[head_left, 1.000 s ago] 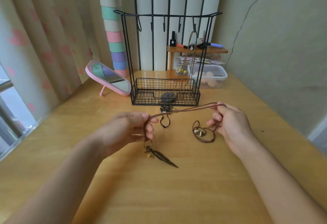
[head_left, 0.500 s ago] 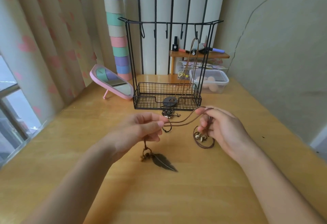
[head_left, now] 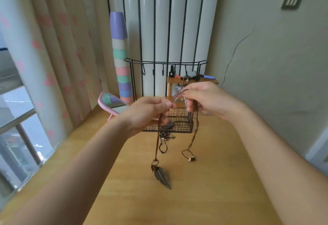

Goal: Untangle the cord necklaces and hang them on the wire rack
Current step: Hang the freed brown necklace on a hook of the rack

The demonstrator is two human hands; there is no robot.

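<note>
A brown cord necklace [head_left: 157, 146] hangs between both raised hands, its dark feather pendant [head_left: 162, 176] dangling just above the wooden table [head_left: 204, 189]. My left hand [head_left: 147, 112] pinches one part of the cord. My right hand [head_left: 205, 98] pinches another, from which a twisted strand with small beads [head_left: 191, 158] drops. The black wire rack [head_left: 165, 64] stands behind my hands, with a hook bar on top and a basket below. Another dark necklace [head_left: 164, 136] lies in front of the basket. A cord hanging on the rack is mostly hidden by my right hand.
A pink table mirror [head_left: 110, 103] leans at the left of the rack. A tall stack of pastel cups [head_left: 121, 68] rises behind it. A small wooden shelf [head_left: 193, 80] with bottles stands behind the rack. Curtains and a window fill the left side.
Both hands have lifted the brown necklace off the table and drawn closer together. The feather pendant and beaded end now hang in the air. The view has tilted upward.
</note>
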